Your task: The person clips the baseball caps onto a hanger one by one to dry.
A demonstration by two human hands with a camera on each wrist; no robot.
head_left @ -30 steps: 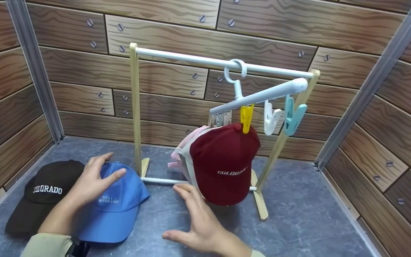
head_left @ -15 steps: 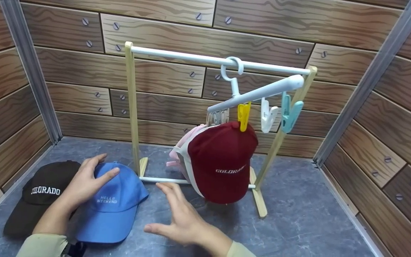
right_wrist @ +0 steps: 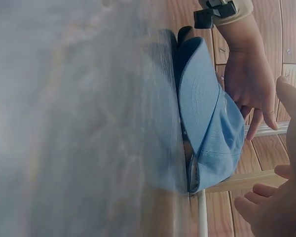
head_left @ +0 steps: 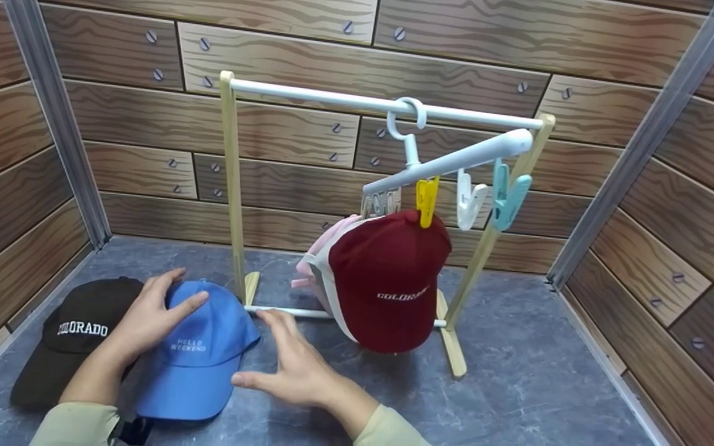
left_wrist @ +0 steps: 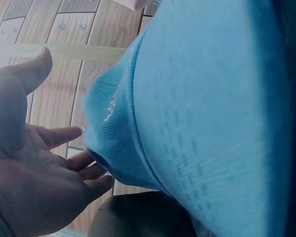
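Note:
A blue baseball cap (head_left: 188,385) with "HELLO WEEKEND" on its front lies on the grey surface. My left hand (head_left: 149,316) is over its left side, fingers extended; in the left wrist view the fingertips (left_wrist: 104,183) come up against the cap's crown, though contact is hard to tell. My right hand (head_left: 301,370) is just right of the cap, thumb and fingers spread, holding nothing. In the right wrist view, both hands flank the blue cap (right_wrist: 219,158). A black "COLORADO" cap (head_left: 84,310) sits to the left, partly behind my left arm.
A wooden-legged rack (head_left: 233,186) stands behind, a pale blue hanger (head_left: 450,166) on its top bar. A maroon cap (head_left: 388,279) hangs by a yellow clip (head_left: 427,201), with white and pink caps behind it. White (head_left: 470,201) and teal (head_left: 509,198) clips hang at right.
My right hand has moved left, away from the maroon cap and toward the blue cap. My left hand has stayed nearly in place by the blue cap, its fingers slightly lower.

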